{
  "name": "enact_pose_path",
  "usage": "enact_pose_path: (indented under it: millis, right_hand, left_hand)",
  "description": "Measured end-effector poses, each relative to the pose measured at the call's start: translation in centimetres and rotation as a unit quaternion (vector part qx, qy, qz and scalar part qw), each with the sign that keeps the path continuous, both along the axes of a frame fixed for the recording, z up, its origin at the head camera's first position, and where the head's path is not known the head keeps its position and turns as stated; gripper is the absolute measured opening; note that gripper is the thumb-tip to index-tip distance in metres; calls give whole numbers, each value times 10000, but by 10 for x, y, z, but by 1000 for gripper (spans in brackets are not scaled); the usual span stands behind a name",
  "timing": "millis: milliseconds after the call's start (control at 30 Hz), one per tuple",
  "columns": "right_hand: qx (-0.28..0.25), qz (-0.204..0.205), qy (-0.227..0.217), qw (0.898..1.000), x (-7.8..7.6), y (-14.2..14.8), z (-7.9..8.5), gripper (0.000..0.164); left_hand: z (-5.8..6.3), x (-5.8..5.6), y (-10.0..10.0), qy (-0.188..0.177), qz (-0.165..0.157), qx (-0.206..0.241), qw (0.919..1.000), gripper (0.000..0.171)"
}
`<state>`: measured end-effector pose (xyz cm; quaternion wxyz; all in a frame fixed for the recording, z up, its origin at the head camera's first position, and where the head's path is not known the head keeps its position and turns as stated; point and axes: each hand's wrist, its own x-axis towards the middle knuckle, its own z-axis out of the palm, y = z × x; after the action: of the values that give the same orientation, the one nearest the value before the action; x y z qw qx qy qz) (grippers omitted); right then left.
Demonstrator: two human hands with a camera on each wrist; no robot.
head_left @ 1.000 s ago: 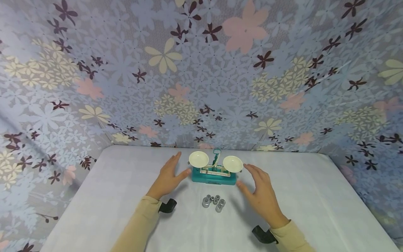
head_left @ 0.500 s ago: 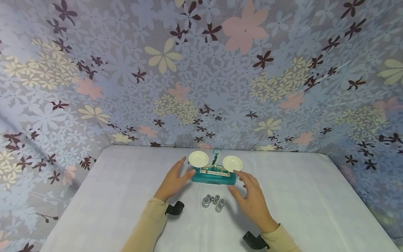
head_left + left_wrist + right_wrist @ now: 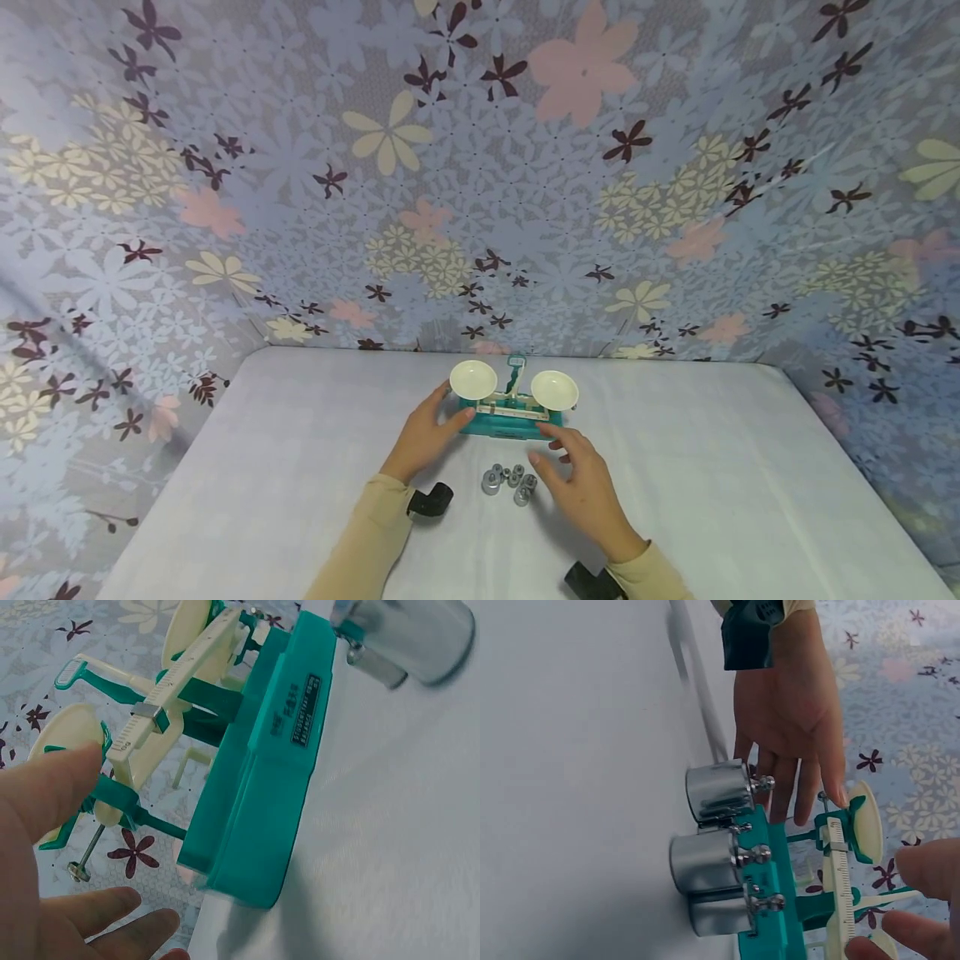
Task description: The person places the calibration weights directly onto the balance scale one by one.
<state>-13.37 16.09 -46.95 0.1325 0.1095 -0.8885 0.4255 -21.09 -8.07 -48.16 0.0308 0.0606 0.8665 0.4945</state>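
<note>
A green balance scale [image 3: 510, 428] with two white pans stands near the back of the table. My left hand [image 3: 422, 440] is at its left end, thumb and fingers spread apart around that side. In the left wrist view the thumb [image 3: 56, 787] overlaps the left pan [image 3: 71, 731]; whether it touches cannot be told. In front of the scale's right side, my right hand [image 3: 587, 492] hovers with loosely bent fingers and nothing held. Several silver weights [image 3: 491, 482] with knobs stand in a cluster between the hands; the right wrist view shows a large weight [image 3: 705, 860] closely.
A pale cloth covers the table [image 3: 315, 433]. Behind it hangs a flower-patterned curtain or wall covering [image 3: 480, 183]. A black wrist camera mount [image 3: 432, 500] juts inward from the left sleeve, and another mount [image 3: 592, 582] from the right.
Both hands have moved: the left slides right, closer to the scale's left end. The right comes left and toward the front, away from the right pan. Scale and weights stay put.
</note>
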Motion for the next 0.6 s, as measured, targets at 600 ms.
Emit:
enact_pose_path:
  millis: [600]
  right_hand:
    - [9,-7,-805,9968,0,-2,-9,25]
  left_hand:
    - [-9,0,7,247,-143,9,9996,77]
